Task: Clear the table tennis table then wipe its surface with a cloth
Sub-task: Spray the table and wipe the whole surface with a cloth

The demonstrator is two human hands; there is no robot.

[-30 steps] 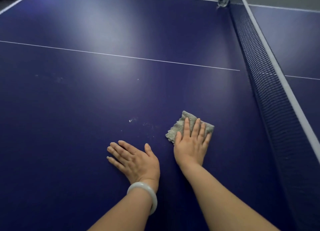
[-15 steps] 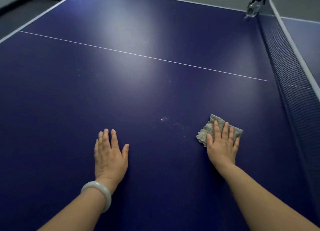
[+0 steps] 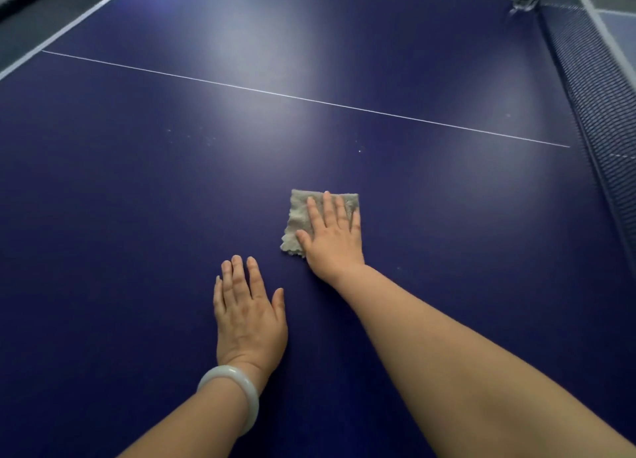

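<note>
No legible writing; right hand (image 3: 332, 239) flat, fingers straight, pressing grey cloth (image 3: 303, 216) mid-table on blue table (image 3: 137, 216), left hand (image 3: 247, 314) flat w/ fingers spread, just beside.

The right hand (image 3: 332, 237) has slid the cloth (image 3: 301, 216) leftward toward the left hand (image 3: 249, 316).

Just one view, sitting up at head height and looking forward and steeply down over the dark blue table tennis table (image 3: 144, 237). Facing across the near half, with the white centre line (image 3: 309, 100) running slantwise and the net (image 3: 599, 89) trailing up the right edge. Hovering close enough for both forearms to be filling the bottom. Wide-angle, bending edges. No second view sharing anything.
</note>
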